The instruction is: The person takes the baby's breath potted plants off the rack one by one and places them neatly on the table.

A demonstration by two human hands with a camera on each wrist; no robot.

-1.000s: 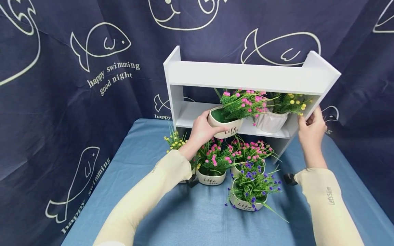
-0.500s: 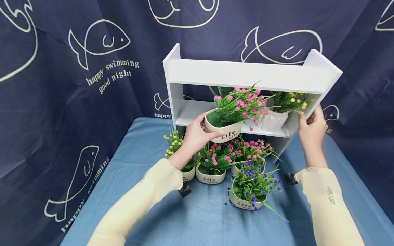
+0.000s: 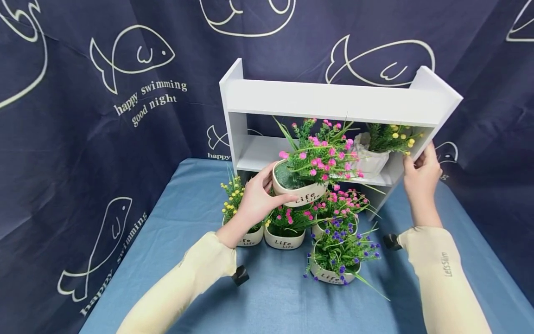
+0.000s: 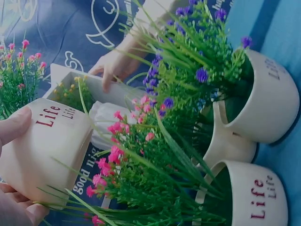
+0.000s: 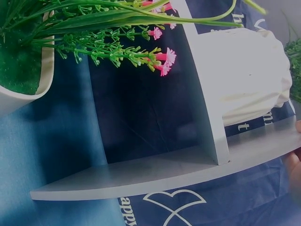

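My left hand (image 3: 257,197) grips a cream oval flowerpot (image 3: 301,194) marked "Life", its thumb across the front and its fingers around the side. Pink flowers (image 3: 321,157) on green stems lean to the right out of this pot, which is held up in front of the white shelf unit (image 3: 329,98). In the left wrist view the thumb and fingers press on the held pot (image 4: 51,150). The right hand (image 3: 423,181) pinches the edge of the shelf's right side panel, some of its fingers hidden behind the panel. Beside it, a white pleated pot (image 3: 370,162) with yellow flowers stands on the middle shelf.
Below the shelf, on the blue cloth (image 3: 167,260), stand a yellow-flowered pot (image 3: 250,240), a pink-flowered pot (image 3: 284,241) and another pink-flowered plant (image 3: 344,202). A purple-flowered pot (image 3: 331,274) is nearest the front. Behind hangs a dark blue fish-patterned curtain (image 3: 283,55).
My left hand has drawn the pink-flowered pot away from the shelf, toward me, down and slightly left. The right hand keeps its hold on the side panel.
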